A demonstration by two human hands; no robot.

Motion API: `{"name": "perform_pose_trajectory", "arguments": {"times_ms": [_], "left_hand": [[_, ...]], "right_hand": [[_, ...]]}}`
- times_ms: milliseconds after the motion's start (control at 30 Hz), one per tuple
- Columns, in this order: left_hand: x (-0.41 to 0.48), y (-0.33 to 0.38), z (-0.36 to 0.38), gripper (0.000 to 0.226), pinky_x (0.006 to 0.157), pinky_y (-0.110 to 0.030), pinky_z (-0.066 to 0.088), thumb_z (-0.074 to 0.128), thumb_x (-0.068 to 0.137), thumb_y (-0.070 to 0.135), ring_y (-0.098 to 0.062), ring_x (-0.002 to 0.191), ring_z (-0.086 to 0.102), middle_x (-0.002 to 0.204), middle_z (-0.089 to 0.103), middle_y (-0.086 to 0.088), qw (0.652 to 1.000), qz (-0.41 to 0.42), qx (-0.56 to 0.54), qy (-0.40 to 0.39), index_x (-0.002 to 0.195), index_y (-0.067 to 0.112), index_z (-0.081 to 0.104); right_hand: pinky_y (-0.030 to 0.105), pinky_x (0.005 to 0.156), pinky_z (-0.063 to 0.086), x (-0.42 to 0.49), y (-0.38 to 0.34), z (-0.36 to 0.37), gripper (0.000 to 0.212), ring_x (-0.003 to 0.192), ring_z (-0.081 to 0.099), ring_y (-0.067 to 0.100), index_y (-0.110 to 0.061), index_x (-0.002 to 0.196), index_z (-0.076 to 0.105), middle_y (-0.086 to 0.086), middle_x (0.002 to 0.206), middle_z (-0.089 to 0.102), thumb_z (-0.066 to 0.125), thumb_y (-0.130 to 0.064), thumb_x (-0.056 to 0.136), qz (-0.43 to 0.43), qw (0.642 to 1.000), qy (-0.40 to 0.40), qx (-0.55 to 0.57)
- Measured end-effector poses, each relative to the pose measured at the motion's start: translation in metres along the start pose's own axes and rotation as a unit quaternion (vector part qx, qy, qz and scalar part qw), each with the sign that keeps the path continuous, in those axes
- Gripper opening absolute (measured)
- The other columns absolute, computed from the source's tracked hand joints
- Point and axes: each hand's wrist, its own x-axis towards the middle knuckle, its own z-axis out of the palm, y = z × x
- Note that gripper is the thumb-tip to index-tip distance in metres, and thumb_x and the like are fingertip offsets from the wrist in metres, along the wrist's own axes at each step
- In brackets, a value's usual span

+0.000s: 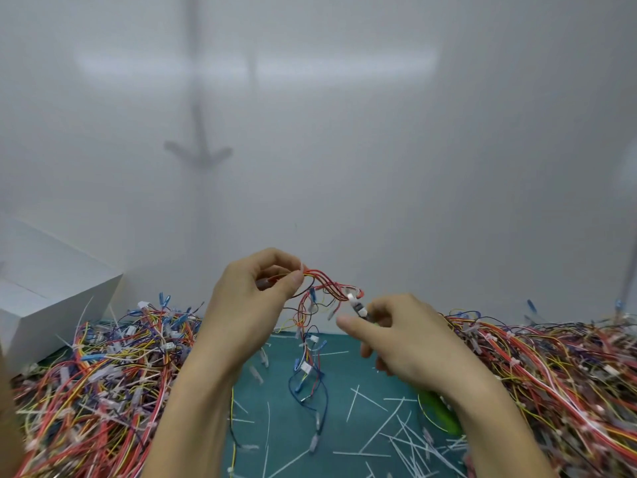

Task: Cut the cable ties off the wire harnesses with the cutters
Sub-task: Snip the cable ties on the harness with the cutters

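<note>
My left hand [248, 305] pinches the top of a wire harness [322, 291] between thumb and fingers, and holds it above the green mat [282, 426]. The harness has red, yellow and blue wires that hang down with white connectors [306, 368]. My right hand [406, 339] grips the cutters, whose green handle [441, 412] shows below the wrist. The cutters' metal tip [360, 309] sits at a white cable tie [351, 298] on the harness's right branch. Whether the jaws touch the tie is blurred.
Large piles of tangled harnesses lie left [103, 384] and right [558, 381] of the mat. Several cut white ties [396, 429] are scattered on the mat. A white box [51, 298] stands at the far left. A pale wall rises right behind.
</note>
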Motion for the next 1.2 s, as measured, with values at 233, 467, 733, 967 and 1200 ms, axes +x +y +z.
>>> {"name": "perform_pose_trajectory", "arguments": {"times_ms": [233,467,733,967,1200], "left_hand": [[-0.002,0.005,-0.007,0.011,0.071,-0.023,0.044,0.074,0.085,0.021,0.0,0.073,0.065,0.074,0.072,0.016,0.997,0.019,0.07,-0.032,0.076,0.028,0.074],[-0.005,0.012,-0.008,0.012,0.071,-0.018,0.05,0.074,0.084,0.02,-0.001,0.074,0.071,0.074,0.074,0.012,0.993,0.034,0.084,-0.072,0.075,0.028,0.075],[-0.007,0.015,-0.009,0.017,0.076,-0.021,0.056,0.074,0.083,0.023,0.0,0.076,0.071,0.076,0.075,0.013,0.99,0.044,0.088,-0.096,0.08,0.039,0.074],[-0.008,0.017,-0.009,0.02,0.084,-0.037,0.058,0.075,0.082,0.023,-0.004,0.077,0.072,0.075,0.075,0.011,0.991,0.04,0.087,-0.092,0.082,0.043,0.073],[-0.007,0.017,-0.007,0.021,0.081,-0.031,0.058,0.075,0.081,0.022,-0.001,0.076,0.072,0.075,0.075,0.014,0.992,0.049,0.084,-0.084,0.082,0.043,0.073]], "right_hand": [[0.017,0.06,0.032,-0.005,-0.015,0.001,0.031,0.066,0.044,0.005,-0.031,0.073,0.051,-0.01,0.066,0.048,0.059,-0.056,0.089,-0.181,0.973,0.114,-0.085],[0.024,0.056,0.03,-0.003,-0.011,0.004,0.03,0.071,0.047,0.015,-0.029,0.082,0.061,-0.006,0.074,0.052,0.055,-0.058,0.087,-0.208,0.954,0.163,-0.143],[0.03,0.059,0.035,-0.003,-0.009,0.001,0.027,0.069,0.048,0.018,-0.024,0.08,0.062,-0.006,0.068,0.053,0.063,-0.051,0.085,-0.213,0.955,0.158,-0.131],[0.025,0.055,0.033,-0.003,-0.009,0.0,0.03,0.065,0.044,0.02,-0.021,0.075,0.06,-0.005,0.06,0.049,0.064,-0.049,0.084,-0.213,0.956,0.156,-0.125],[0.022,0.055,0.029,-0.005,-0.013,0.001,0.031,0.066,0.037,0.024,-0.016,0.074,0.063,0.005,0.06,0.047,0.063,-0.045,0.085,-0.202,0.964,0.138,-0.102]]}}
